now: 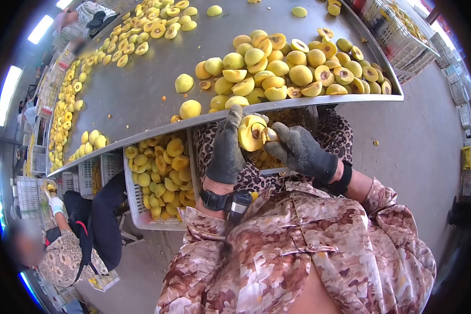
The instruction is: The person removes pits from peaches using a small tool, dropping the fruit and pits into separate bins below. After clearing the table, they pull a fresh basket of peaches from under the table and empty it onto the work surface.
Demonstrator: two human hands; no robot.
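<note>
Both my hands wear dark, dusty gloves and are close together just past the near edge of the metal table. My left hand is closed on a halved yellow fruit, its cut side turned towards my right hand. Pinched in the fingers of my right hand is a small pale tool, its end touching the cut face of the fruit. Much of the tool is hidden by my fingers. Beyond my hands, a heap of halved yellow fruit lies along the table's near edge.
The metal table has a raised rim and more fruit at its far left. Under it, a white crate of fruit halves stands left of my legs. A co-worker sits at the lower left. Stacked crates stand at the upper right.
</note>
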